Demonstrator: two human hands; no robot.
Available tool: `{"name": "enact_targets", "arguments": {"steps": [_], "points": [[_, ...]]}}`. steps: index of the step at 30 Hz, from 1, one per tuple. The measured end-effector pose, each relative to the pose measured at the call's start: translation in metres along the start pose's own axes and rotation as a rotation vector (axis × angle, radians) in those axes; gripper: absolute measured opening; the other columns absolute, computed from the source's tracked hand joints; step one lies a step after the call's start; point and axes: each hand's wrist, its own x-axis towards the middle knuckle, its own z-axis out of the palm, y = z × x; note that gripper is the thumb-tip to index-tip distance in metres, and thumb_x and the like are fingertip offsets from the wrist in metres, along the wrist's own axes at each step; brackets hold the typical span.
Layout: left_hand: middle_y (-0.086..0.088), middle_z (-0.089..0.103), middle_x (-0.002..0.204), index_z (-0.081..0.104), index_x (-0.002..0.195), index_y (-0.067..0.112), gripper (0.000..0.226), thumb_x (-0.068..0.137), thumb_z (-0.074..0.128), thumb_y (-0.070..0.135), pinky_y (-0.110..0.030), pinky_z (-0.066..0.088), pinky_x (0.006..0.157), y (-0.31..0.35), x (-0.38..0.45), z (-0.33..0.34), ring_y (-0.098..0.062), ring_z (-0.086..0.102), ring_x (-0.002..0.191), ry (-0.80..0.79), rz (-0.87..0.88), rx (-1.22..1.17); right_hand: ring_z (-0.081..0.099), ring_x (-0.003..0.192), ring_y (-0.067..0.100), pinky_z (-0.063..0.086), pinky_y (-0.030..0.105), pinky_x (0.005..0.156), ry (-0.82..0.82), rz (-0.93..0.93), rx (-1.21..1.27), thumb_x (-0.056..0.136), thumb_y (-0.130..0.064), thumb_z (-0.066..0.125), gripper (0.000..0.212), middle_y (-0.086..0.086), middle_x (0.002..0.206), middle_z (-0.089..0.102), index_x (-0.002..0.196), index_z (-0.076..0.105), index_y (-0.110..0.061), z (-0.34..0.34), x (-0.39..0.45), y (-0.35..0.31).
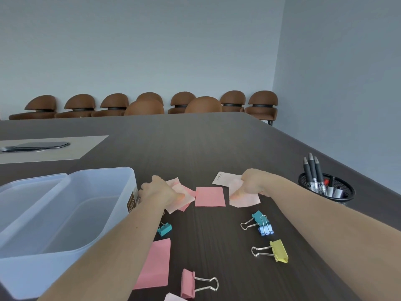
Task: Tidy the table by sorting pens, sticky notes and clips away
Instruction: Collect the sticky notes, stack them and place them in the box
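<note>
Head view: pale pink sticky notes [243, 197] are pinched in the right hand [252, 183], and more are pinched in the left hand [159, 190]. Light and limp, the sheets are best lifted by an edge. A loose pink note [209, 196] is left between the hands; binder clips [280, 250] are scattered nearer, and the clear box [65, 213] is close on the left.

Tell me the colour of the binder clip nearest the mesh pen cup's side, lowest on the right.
Yellow binder clip, with silver wire handles; clearest in the head view.
</note>
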Motion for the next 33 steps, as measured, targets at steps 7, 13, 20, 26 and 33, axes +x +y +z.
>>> {"name": "enact_targets", "arguments": {"steps": [7,13,20,26,33], "points": [[-0.005,0.052,0.077,0.048,0.104,0.011,0.05,0.074,0.067,0.046,-0.029,0.049,0.072,0.001,-0.003,0.004,-0.025,0.063,0.088,0.016,-0.053,-0.198,0.06,0.081,0.022,0.044,0.026,0.059,0.129,-0.168,0.583,0.077,-0.026,0.078,0.031,0.008,0.096,0.066,0.095,0.066,-0.003,0.0,0.01,-0.014],[-0.007,0.053,0.08,0.051,0.095,0.01,0.028,0.086,0.061,0.035,-0.035,0.055,0.081,0.001,0.0,0.004,-0.027,0.057,0.086,0.06,-0.059,-0.6,0.05,0.062,0.023,0.037,0.025,0.055,0.191,-0.022,0.575,0.08,-0.03,0.068,0.025,0.004,0.067,0.052,0.074,0.055,-0.01,0.021,0.037,-0.026],[-0.003,0.053,0.077,0.052,0.094,0.011,0.019,0.09,0.06,0.028,-0.027,0.041,0.061,0.012,-0.008,-0.017,-0.023,0.053,0.077,0.148,-0.043,-0.987,0.046,0.111,0.03,0.044,0.039,0.091,0.248,0.035,0.175,0.074,-0.041,0.054,0.024,0.006,0.077,0.065,0.075,0.06,-0.018,0.02,0.047,-0.022],[-0.015,0.069,0.112,0.062,0.113,-0.002,0.04,0.079,0.078,0.014,-0.044,0.054,0.095,0.033,-0.02,-0.001,-0.03,0.067,0.101,-0.22,-0.035,-0.95,0.053,0.112,0.031,0.046,0.039,0.094,0.166,0.01,-0.016,0.062,-0.063,0.067,0.056,0.005,0.111,0.06,0.092,0.051,-0.019,0.017,0.045,-0.013],[-0.012,0.07,0.114,0.064,0.112,0.001,0.042,0.075,0.08,0.016,-0.034,0.052,0.09,0.052,-0.036,0.008,-0.028,0.066,0.104,-0.357,0.111,-0.682,0.057,0.103,0.028,0.044,0.035,0.085,0.166,-0.063,0.114,0.084,-0.032,0.064,0.038,0.009,0.106,0.056,0.109,0.05,-0.007,0.018,0.045,-0.004]]}}
